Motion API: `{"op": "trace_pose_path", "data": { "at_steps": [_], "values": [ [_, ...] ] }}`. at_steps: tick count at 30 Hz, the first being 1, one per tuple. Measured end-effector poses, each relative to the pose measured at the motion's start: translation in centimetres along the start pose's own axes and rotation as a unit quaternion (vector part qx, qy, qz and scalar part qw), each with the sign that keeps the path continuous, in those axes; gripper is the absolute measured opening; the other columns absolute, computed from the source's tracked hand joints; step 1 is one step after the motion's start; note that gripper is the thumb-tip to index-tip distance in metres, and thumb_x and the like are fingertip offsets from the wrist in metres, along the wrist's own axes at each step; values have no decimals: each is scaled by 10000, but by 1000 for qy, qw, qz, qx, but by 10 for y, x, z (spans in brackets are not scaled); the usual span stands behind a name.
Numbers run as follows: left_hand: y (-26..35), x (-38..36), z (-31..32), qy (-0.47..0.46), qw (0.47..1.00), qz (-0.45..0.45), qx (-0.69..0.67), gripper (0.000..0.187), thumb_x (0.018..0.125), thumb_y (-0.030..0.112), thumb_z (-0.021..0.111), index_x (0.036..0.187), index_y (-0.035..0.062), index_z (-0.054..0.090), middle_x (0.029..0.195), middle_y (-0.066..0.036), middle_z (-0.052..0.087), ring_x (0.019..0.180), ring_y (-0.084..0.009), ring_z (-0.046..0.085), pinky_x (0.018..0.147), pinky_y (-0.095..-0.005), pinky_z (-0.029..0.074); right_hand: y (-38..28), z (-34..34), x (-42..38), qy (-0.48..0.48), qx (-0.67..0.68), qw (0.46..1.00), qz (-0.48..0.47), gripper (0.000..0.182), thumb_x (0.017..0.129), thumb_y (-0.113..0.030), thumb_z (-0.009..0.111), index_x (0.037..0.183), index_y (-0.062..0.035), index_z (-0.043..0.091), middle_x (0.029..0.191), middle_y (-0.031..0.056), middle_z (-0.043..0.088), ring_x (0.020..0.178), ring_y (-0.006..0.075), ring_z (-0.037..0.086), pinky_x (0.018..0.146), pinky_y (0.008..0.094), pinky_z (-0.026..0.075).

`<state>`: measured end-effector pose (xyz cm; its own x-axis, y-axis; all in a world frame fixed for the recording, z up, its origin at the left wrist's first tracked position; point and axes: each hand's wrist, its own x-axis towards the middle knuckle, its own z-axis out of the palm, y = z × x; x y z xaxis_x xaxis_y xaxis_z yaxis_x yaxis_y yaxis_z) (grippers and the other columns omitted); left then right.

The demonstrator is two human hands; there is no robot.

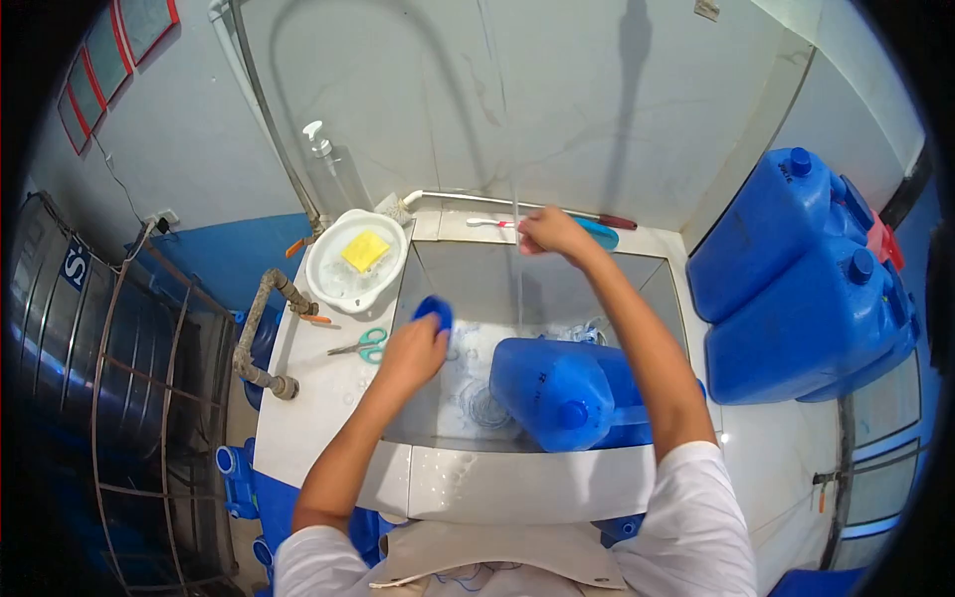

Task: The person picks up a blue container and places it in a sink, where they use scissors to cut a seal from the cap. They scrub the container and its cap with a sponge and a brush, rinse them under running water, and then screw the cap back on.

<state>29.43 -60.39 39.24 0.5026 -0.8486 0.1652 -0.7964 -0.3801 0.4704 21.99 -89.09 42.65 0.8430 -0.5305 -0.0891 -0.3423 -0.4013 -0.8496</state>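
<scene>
Over the left part of the sink [428,454], my left hand [416,348] is closed on a round blue cap [435,312], slightly blurred. My right hand [550,232] is closed at the sink's back edge, touching or just beside a thin vertical stream of water [518,289]; whether its fingers hold anything is hidden. A blue jerrycan [547,383] lies in the sink below my right forearm, its capped end toward me, with another blue container [629,383] beside it. A toothbrush [487,223] and a blue brush [600,234] rest on the back ledge.
A white basin [323,274] with a yellow sponge [365,251] stands at the left, near a pump bottle [338,174] and green-handled scissors [371,345]. Pipes with a valve [261,318] rise at the left edge. Large blue jerrycans [766,229] stand on the right.
</scene>
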Motion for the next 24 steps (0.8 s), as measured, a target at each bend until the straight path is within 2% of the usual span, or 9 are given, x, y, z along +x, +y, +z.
{"op": "trace_pose_path", "data": {
  "at_steps": [3,5,6,7,8,11,13,21,24],
  "values": [
    [-18,105,61,-83,963,-68,-248,139,838,197,534,819,64,571,718,-78,613,656,-229,602,583,-407,437,5,13,64,-3,19,999,28,155,797,-44,490,768,71,589,677,137,602,589,190,609,536,293,513],
    [-12,146,79,-162,821,-205,-508,150,860,194,490,899,71,566,842,-60,627,740,-182,622,617,-369,486,-7,15,69,-19,17,999,37,147,784,-30,491,767,78,590,697,150,605,598,205,617,524,306,521],
    [-14,162,87,-164,820,-200,-510,150,860,194,490,899,71,566,842,-60,627,740,-182,622,617,-369,486,-31,12,50,0,70,995,78,109,759,-9,528,721,70,592,648,150,602,565,215,623,497,313,511],
    [-17,173,97,-188,742,-196,-613,184,868,198,462,946,58,551,894,-81,624,774,-198,628,662,-363,505,-45,9,37,19,122,985,120,83,734,12,565,675,62,595,600,149,599,532,224,630,469,320,502],
    [-12,179,98,-210,651,-191,-704,221,876,202,434,992,45,536,945,-102,621,807,-215,634,708,-357,525,-43,7,37,13,138,984,110,149,770,9,463,797,72,595,719,165,607,572,239,630,505,325,526],
    [-5,188,95,-210,596,-210,-746,275,884,208,384,1039,20,513,972,-113,613,844,-221,634,773,-351,532,-42,5,43,7,155,979,135,158,765,17,452,792,65,601,726,162,612,558,239,632,500,310,520],
    [-2,192,91,-215,609,-220,-731,252,868,174,404,1045,31,511,1004,-114,605,827,-207,636,736,-358,540,-42,3,47,-11,118,984,135,156,764,15,453,779,64,600,716,160,613,551,234,631,493,306,519],
    [-8,193,71,-241,851,-164,-438,292,833,282,586,1021,59,579,822,-16,630,690,-118,606,585,-295,500,-43,-4,52,-38,33,991,126,159,753,6,452,752,76,595,661,156,611,525,215,626,455,298,511],
    [-2,183,67,-204,814,-171,-516,224,833,263,608,918,57,623,793,-14,635,684,-110,593,596,-276,467,-43,-3,53,-17,10,996,90,173,756,4,441,758,74,599,667,161,613,519,214,621,458,291,511]
  ]
}}
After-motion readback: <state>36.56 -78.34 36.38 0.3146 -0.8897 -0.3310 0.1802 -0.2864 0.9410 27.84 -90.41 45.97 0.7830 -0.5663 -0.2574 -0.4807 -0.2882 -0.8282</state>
